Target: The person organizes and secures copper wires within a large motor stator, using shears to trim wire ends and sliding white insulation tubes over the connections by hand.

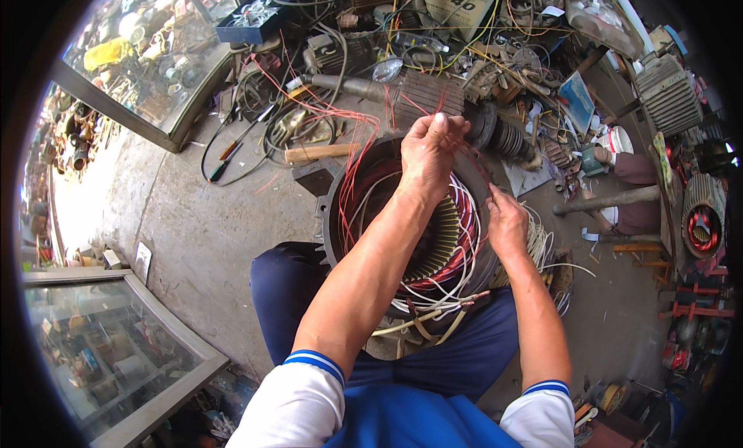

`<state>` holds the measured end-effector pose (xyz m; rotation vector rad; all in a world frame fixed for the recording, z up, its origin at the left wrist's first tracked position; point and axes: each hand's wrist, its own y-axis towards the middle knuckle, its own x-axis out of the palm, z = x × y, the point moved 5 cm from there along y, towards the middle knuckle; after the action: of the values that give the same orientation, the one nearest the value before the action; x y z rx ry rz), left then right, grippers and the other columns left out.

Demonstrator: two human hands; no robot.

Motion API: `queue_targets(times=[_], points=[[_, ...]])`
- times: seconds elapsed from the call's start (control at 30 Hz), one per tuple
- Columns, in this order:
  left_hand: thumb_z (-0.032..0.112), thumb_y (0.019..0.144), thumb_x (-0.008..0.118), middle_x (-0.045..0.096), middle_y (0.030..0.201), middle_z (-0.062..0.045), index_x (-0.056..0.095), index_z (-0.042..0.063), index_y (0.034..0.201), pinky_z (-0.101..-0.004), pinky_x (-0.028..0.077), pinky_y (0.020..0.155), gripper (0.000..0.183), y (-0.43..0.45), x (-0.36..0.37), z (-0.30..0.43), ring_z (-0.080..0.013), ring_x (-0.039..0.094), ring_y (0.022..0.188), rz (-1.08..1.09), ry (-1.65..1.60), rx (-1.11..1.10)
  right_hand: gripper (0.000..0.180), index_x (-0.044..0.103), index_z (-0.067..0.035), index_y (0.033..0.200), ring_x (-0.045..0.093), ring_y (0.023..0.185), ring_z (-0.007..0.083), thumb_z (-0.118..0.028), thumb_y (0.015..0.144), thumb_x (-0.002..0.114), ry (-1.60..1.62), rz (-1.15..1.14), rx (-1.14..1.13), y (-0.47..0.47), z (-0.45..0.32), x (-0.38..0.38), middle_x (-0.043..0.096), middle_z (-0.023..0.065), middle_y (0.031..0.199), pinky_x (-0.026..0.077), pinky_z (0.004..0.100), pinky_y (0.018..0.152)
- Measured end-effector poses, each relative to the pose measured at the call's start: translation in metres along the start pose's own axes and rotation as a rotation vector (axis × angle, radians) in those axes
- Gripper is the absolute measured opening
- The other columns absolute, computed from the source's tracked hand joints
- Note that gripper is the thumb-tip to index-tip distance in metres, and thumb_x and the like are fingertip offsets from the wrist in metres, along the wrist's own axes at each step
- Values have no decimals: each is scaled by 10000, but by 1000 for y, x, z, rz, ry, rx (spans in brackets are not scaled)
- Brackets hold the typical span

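Note:
Between my knees stands a large electric motor stator (329, 216), its open end facing up. Red enamelled copper windings (466, 216) ring the bore, with white-sleeved lead wires (473, 274) looped around them. Over the stator's far rim, my left hand (432, 146) pinches thin red wires between thumb and fingers. My right hand (508, 224) is at the right rim, its fingers closed on a strand of red wire (480, 166) that runs up toward the left hand. More loose red wires (351, 181) arch over the left rim. Bare copper ends (480, 295) show on leads at the near side.
Just beyond the stator lies a motor rotor with shaft (429, 94). Screwdrivers (225, 158) and a wooden stick (319, 152) rest on the concrete floor. Glass cabinets (133, 338) stand at left. At right, a person's legs (635, 169) show behind a bench leg (609, 201).

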<state>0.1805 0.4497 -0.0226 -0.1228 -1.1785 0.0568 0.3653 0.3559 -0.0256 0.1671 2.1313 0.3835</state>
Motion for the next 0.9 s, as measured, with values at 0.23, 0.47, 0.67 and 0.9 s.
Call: queue_targets(times=[0.23, 0.47, 0.67, 0.9], points=[[254, 1042, 650, 707, 945, -135, 603, -6, 1033, -413, 588, 922, 265, -1, 4, -2, -258, 710, 894, 12, 175, 77, 412, 665, 13, 1282, 690, 1038, 386, 31, 870, 689, -18, -118, 100, 5, -3, -5, 707, 208, 1131, 551, 429, 921], [258, 1043, 645, 752, 1010, -83, 702, -3, 1085, -298, 521, 839, 271, -11, 14, 3, -152, 668, 884, 66, 425, -12, 524, 571, 41, 1335, 606, 1187, 390, -144, 871, 733, -96, -9, -193, 63, -97, -27, 652, 225, 1244, 469, 466, 1047], [199, 1053, 601, 701, 959, -63, 682, 13, 1105, -285, 529, 752, 210, -12, 7, 28, -158, 653, 824, 34, 378, -216, 451, 548, -1, 1358, 676, 1032, 473, -136, 941, 657, 215, -58, 55, 85, -111, 14, 692, 295, 1124, 544, 510, 887], [194, 1008, 641, 740, 1044, -85, 718, -25, 1137, -325, 541, 841, 266, -14, -4, 65, -177, 694, 920, -4, 927, -287, 376, 584, 13, 1324, 692, 1017, 411, -77, 959, 576, 121, -6, -282, 81, -123, 19, 717, 230, 1114, 559, 471, 863]])
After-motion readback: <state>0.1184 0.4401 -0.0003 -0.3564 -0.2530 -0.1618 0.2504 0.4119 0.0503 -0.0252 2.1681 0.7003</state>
